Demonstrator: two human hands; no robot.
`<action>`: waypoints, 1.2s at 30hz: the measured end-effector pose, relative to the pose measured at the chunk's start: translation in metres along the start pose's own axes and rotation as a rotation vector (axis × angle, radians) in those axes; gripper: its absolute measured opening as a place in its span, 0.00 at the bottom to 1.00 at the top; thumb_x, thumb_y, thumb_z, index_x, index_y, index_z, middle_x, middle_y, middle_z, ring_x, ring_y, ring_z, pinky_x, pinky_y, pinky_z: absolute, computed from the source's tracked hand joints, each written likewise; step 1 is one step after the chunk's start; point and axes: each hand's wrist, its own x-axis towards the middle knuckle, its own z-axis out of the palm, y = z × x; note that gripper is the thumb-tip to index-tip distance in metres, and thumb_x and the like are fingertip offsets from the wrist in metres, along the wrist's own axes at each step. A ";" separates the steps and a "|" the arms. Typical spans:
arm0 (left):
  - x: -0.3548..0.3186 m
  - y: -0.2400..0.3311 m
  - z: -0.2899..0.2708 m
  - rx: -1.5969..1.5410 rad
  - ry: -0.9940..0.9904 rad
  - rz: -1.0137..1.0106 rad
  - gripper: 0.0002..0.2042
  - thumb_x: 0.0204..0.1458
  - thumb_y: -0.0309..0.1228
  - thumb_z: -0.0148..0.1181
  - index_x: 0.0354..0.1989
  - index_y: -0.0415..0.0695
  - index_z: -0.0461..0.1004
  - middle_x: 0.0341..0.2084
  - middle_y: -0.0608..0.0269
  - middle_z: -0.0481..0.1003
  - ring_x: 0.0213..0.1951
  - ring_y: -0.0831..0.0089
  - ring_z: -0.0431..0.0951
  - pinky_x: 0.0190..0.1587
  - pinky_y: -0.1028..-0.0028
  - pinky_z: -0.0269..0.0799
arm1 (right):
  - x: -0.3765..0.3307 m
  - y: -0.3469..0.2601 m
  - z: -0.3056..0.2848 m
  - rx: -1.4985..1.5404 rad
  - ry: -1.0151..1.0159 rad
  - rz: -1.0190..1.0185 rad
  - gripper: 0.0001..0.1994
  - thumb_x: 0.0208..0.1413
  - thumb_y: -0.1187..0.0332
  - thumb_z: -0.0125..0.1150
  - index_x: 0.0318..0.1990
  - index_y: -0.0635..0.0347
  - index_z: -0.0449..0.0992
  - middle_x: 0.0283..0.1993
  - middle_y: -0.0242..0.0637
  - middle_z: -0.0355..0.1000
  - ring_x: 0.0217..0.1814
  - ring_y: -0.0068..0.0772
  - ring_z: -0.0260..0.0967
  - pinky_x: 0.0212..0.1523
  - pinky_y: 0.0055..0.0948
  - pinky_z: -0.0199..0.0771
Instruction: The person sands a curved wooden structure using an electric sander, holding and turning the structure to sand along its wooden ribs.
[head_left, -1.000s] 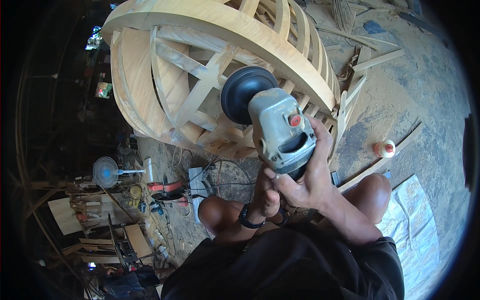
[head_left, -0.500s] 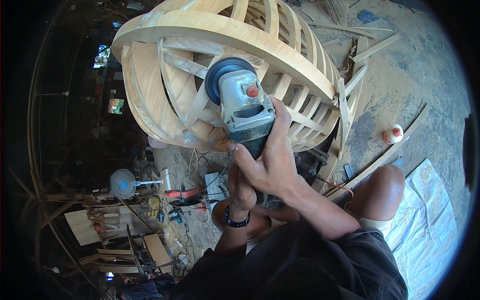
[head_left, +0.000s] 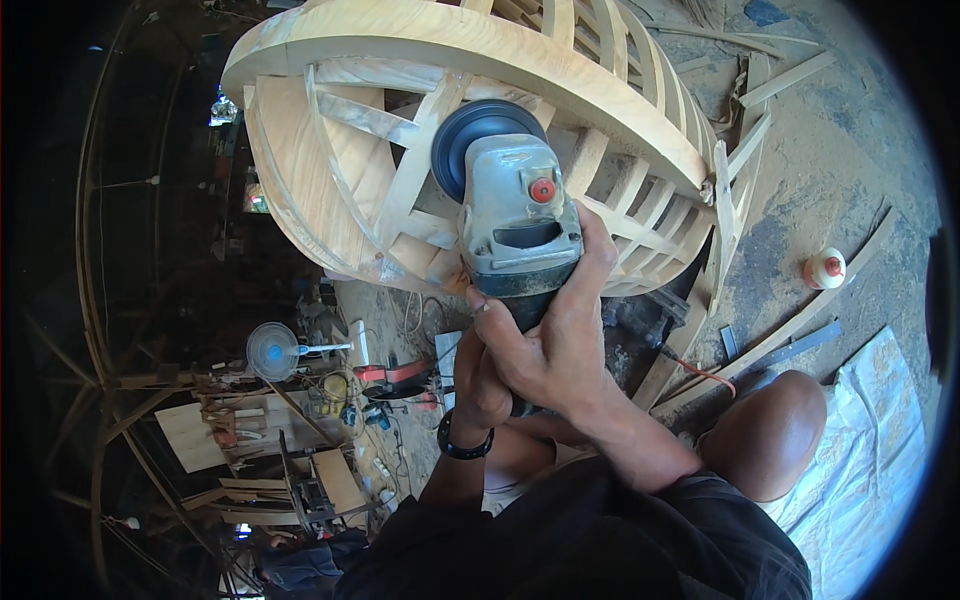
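Both my hands hold an angle grinder [head_left: 515,215] with a grey metal head, a red button and a dark round disc [head_left: 460,145]. My right hand [head_left: 560,350] is closed around the body just behind the head. Beneath it, my left hand [head_left: 482,385], with a black watch on the wrist, is wrapped round the rear of the body; its fingers are partly hidden. The disc lies over the ribs of a pale wooden boat-shaped frame [head_left: 480,35], inside its thick curved rim. Whether the disc touches the wood cannot be made out.
Wood strips [head_left: 790,80] and a long batten [head_left: 840,265] lie on the dusty floor at right. A white bottle with a red cap [head_left: 825,268] stands beside the batten. A pale sheet [head_left: 860,430] spreads near my knee. At left are a fan [head_left: 272,352] and cluttered tools with cables.
The grinder has shifted slightly right along the frame, showing more of the rib left of the disc. The whole view has also shifted. Both hands keep their grip.
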 end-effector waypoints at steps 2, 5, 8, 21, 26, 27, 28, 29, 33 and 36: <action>0.000 0.001 0.002 0.000 -0.009 -0.004 0.29 0.64 0.48 0.39 0.55 0.31 0.70 0.49 0.49 0.75 0.51 0.61 0.75 0.55 0.64 0.68 | 0.001 0.001 0.000 -0.040 0.018 -0.011 0.45 0.50 0.71 0.66 0.68 0.77 0.40 0.58 0.55 0.55 0.60 0.43 0.61 0.62 0.40 0.62; 0.003 0.005 0.004 0.006 -0.017 -0.017 0.29 0.64 0.49 0.40 0.55 0.31 0.70 0.48 0.50 0.75 0.50 0.62 0.75 0.54 0.65 0.68 | 0.001 -0.001 -0.002 0.099 0.058 0.060 0.44 0.50 0.71 0.66 0.68 0.76 0.42 0.59 0.53 0.54 0.61 0.41 0.60 0.63 0.38 0.61; 0.000 0.010 0.008 0.013 -0.014 -0.041 0.30 0.64 0.50 0.40 0.54 0.31 0.70 0.47 0.51 0.75 0.49 0.63 0.75 0.53 0.65 0.68 | -0.005 -0.001 -0.006 0.024 0.078 0.041 0.44 0.50 0.72 0.66 0.68 0.76 0.42 0.59 0.52 0.54 0.61 0.41 0.59 0.64 0.37 0.60; -0.002 -0.015 -0.015 -0.040 -0.093 -0.013 0.32 0.64 0.55 0.40 0.51 0.33 0.70 0.42 0.55 0.74 0.45 0.67 0.73 0.49 0.67 0.68 | 0.001 0.009 0.004 0.224 0.001 0.024 0.47 0.53 0.70 0.66 0.69 0.75 0.36 0.62 0.57 0.53 0.63 0.45 0.61 0.65 0.42 0.60; -0.007 -0.017 -0.020 -0.070 -0.131 -0.026 0.33 0.64 0.57 0.40 0.50 0.33 0.71 0.41 0.56 0.74 0.44 0.69 0.73 0.48 0.68 0.68 | 0.002 0.004 -0.001 0.127 0.018 -0.010 0.46 0.53 0.70 0.65 0.69 0.75 0.37 0.62 0.55 0.52 0.65 0.43 0.59 0.66 0.40 0.58; -0.007 -0.018 -0.017 -0.064 -0.109 -0.013 0.33 0.64 0.58 0.40 0.50 0.33 0.71 0.40 0.56 0.74 0.44 0.69 0.73 0.48 0.68 0.68 | 0.002 0.007 -0.001 0.179 0.021 -0.001 0.46 0.53 0.70 0.66 0.69 0.75 0.37 0.62 0.54 0.51 0.65 0.42 0.58 0.67 0.39 0.58; -0.006 -0.017 -0.016 -0.068 -0.090 0.002 0.33 0.64 0.58 0.40 0.50 0.33 0.71 0.40 0.57 0.74 0.44 0.69 0.73 0.47 0.68 0.68 | 0.002 0.008 0.000 0.232 0.024 0.007 0.46 0.53 0.70 0.66 0.69 0.76 0.37 0.62 0.54 0.51 0.66 0.41 0.57 0.67 0.38 0.57; -0.006 -0.015 -0.013 -0.055 -0.041 0.039 0.33 0.64 0.59 0.40 0.49 0.34 0.71 0.38 0.58 0.73 0.42 0.70 0.72 0.46 0.69 0.68 | 0.001 0.008 -0.001 0.235 0.022 0.007 0.46 0.53 0.70 0.66 0.69 0.76 0.37 0.62 0.54 0.51 0.66 0.41 0.57 0.67 0.38 0.57; 0.001 0.008 -0.005 0.081 -0.027 0.021 0.36 0.63 0.62 0.39 0.47 0.33 0.71 0.36 0.59 0.74 0.41 0.71 0.73 0.44 0.70 0.68 | 0.000 0.009 -0.008 0.126 0.038 -0.007 0.46 0.53 0.70 0.66 0.69 0.75 0.37 0.62 0.53 0.51 0.66 0.41 0.57 0.67 0.38 0.57; 0.000 0.019 0.008 0.096 0.071 -0.123 0.38 0.61 0.65 0.37 0.47 0.34 0.71 0.37 0.58 0.74 0.41 0.71 0.73 0.44 0.69 0.68 | 0.000 0.011 -0.010 0.111 0.033 0.010 0.46 0.53 0.71 0.66 0.69 0.75 0.38 0.62 0.54 0.51 0.65 0.41 0.58 0.67 0.39 0.58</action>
